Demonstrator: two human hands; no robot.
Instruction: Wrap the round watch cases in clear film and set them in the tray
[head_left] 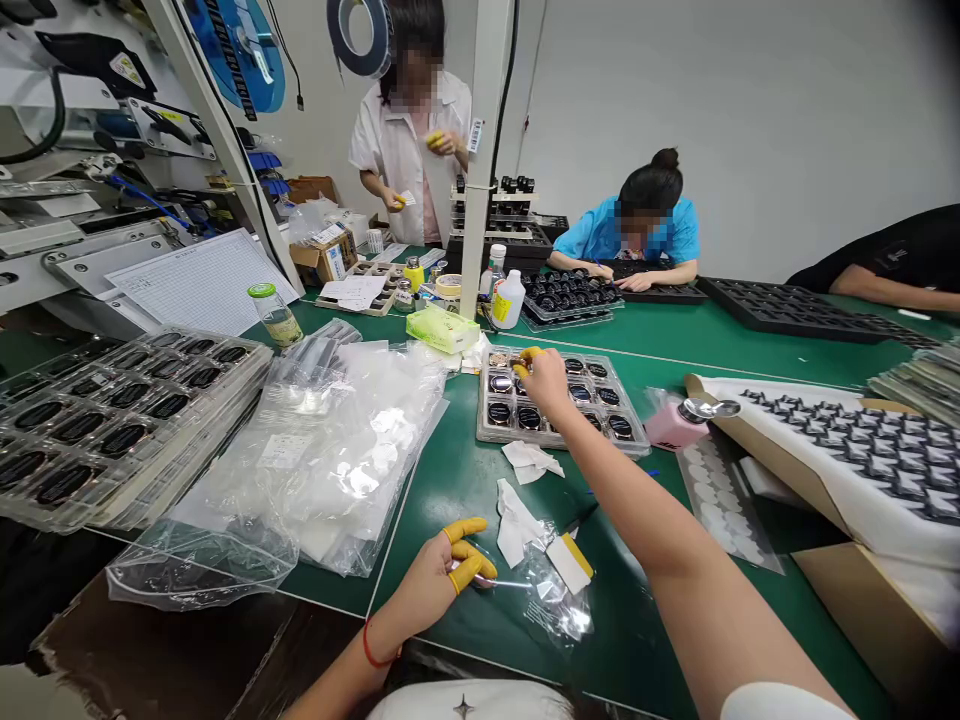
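A clear tray (495,434) of round black discs (529,417) is set on a green table (461,455). The right hand (551,382) is extended over the tray's back left part; its fingertips, covered by yellow cots (531,353), are closed on one disc (518,364). Whether that disc is in contact with the tray cannot be told.

The left hand (429,582) is held in front of the tray and to its left. Its thumb and one finger are brought together on a thin item (486,583), mostly hidden, whose nature cannot be told; the forefinger is held apart above them.

In front of the tray are scattered paper scraps (516,527), a white and yellow pad (571,565) and a clear wrapper (553,612). To the tray's left are laid a large plastic bag (337,480) and, beyond it, stacked trays (90,430). To its right are placed a pink bottle (675,424), a sticker sheet (724,500) and a lined box (817,480) of dark parts. A tissue pack (442,329) is placed behind it to the left. Farther behind the tray, co-workers in white (375,130) and blue (589,230) are seen.
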